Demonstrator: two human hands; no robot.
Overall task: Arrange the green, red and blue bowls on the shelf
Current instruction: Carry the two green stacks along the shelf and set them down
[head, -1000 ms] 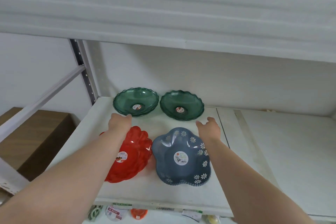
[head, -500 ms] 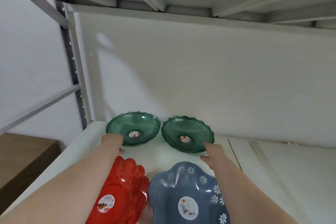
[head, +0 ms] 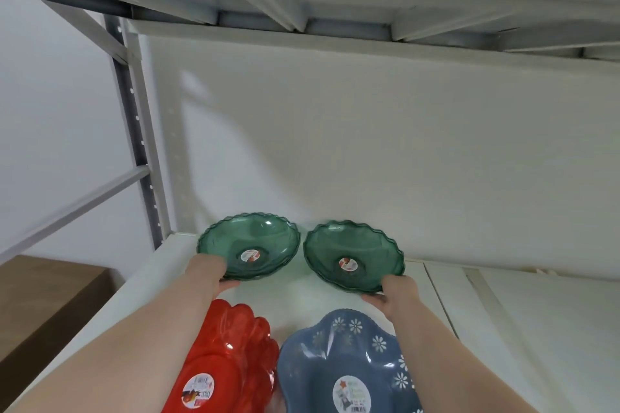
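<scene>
Nearest the camera, the red bowl [head: 228, 365] and the blue flower-printed bowl [head: 349, 369] lie between the two forearms and are cut off by the bottom edge; the left forearm covers the red bowl's left side. Their round labels are too blurred to read. Beyond them, the left hand [head: 209, 273] meets the near-left rim of the left green bowl [head: 250, 245], thumb under the rim; the right hand [head: 396, 292] meets the near-right rim of the right green bowl [head: 352, 256] in the same way. The fingers of both hands are hidden behind the knuckles and bowl edges — whether they actually clasp the rims cannot be told. The green bowls stand side by side, nearly touching, ahead of the hands on the white shelf board [head: 302, 298]. Farther back rises a white back panel [head: 369, 161] — above it the ribbed underside of the upper shelf [head: 318, 17]. Left of the left hand stands a grey perforated upright [head: 134, 131], with a brown box [head: 43, 305] lower down.
</scene>
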